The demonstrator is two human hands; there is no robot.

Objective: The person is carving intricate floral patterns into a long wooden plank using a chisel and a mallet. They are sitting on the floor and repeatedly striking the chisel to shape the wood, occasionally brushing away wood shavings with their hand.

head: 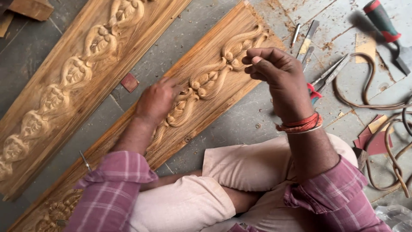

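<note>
Floor (257,116): grey stone slabs, dusted with wood shavings; it carries all the items below.

Second carved plank (77,77): long, leaf-and-bud relief, lying diagonally at upper left, apart from the worked piece.

Carved plank (214,77): long board with scroll and bead relief, lying diagonally on the floor from lower left to upper centre, directly in front of the seated person's crossed legs.

Cable (377,107): brown, looped on the floor at right.

Left hand (156,101): resting on the carved plank at mid-length, fingers curled and pressed onto the relief. Grip closed down against the wood; whether anything lies under the fingers cannot be told.

Right hand (277,71): raised above the plank's upper end, not touching it. Fingertips drawn together in a pinch; any object between them is too small to make out. Red thread band at the wrist.

Chisels (307,43): several, lying loose on the floor just right of the plank.

Red-handled tool (382,21): top right corner.

Small red block (129,82): between the two planks.
</note>
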